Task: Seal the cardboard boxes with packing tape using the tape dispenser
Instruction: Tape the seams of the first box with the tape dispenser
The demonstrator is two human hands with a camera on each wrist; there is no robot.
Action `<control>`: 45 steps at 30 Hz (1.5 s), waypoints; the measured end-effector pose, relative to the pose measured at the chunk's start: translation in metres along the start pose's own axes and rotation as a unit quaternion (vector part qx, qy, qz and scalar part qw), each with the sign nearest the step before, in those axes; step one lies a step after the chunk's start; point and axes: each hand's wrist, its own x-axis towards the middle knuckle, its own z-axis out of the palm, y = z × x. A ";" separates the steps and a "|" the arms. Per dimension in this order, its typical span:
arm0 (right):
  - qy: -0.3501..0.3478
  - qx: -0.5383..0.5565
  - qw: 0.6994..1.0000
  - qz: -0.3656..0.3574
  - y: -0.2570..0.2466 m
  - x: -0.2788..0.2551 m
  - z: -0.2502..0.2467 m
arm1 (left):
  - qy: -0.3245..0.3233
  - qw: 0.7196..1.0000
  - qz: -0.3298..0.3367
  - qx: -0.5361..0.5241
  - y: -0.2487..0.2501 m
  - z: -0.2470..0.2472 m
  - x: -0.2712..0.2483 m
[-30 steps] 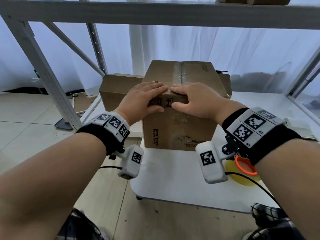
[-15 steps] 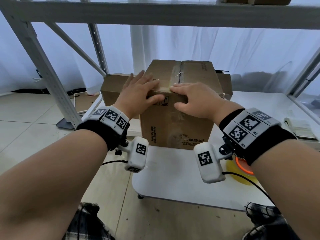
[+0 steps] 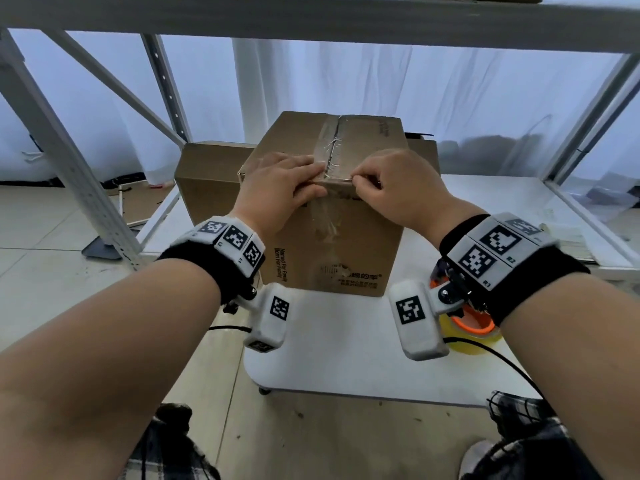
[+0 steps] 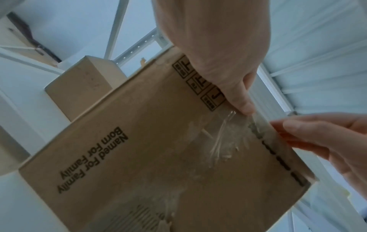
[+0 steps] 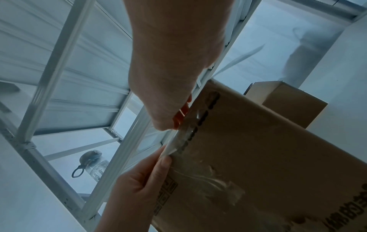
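both hands press clear tape over the cardboard box edge.

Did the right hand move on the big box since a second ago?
Yes. The right hand shifted rightward along the box's near top edge, away from the taped centre seam, and now pinches at that edge instead of lying flat.

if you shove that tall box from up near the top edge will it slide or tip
The tall box stands higher than its footprint is wide, so a push at the top edge probably tips it rather than slides it. The table looks smooth, which favours sliding if pushed low. Its flaps sit flat under the left hand, so the top likely stays fairly stiff.
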 end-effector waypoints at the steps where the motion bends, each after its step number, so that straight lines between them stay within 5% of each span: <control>1: 0.002 0.002 1.000 -0.004 0.000 -0.001 0.000 | -0.013 1.000 -0.002 0.025 0.003 0.000 -0.003; 5: 0.008 0.019 1.000 0.006 0.001 -0.002 0.001 | -0.085 0.991 -0.017 0.104 0.014 -0.001 -0.004; 12: 0.041 0.056 0.997 0.044 0.001 -0.005 -0.002 | -0.051 0.985 -0.018 -0.162 0.027 -0.016 0.019; 16: 0.069 0.041 0.995 0.056 0.008 -0.006 -0.001 | -0.020 0.995 -0.041 -0.086 0.034 0.002 0.024; 20: 0.099 0.046 0.991 0.079 0.017 -0.008 -0.005 | 0.020 1.000 0.022 -0.001 0.033 0.006 0.015; 26: 0.133 0.095 0.980 0.111 0.018 -0.009 -0.009 | -0.043 0.992 0.048 0.109 0.035 0.006 0.005; 33: 0.166 0.119 0.969 0.136 0.024 -0.014 -0.015 | -0.024 0.999 0.031 -0.022 0.041 -0.004 0.021; 39: 0.180 0.132 0.962 0.159 0.038 -0.018 -0.016 | -0.070 0.985 0.077 0.137 0.038 0.017 0.007; 45: 0.185 0.165 0.952 0.180 0.047 -0.027 -0.021 | -0.092 0.992 0.066 0.061 0.063 0.005 0.023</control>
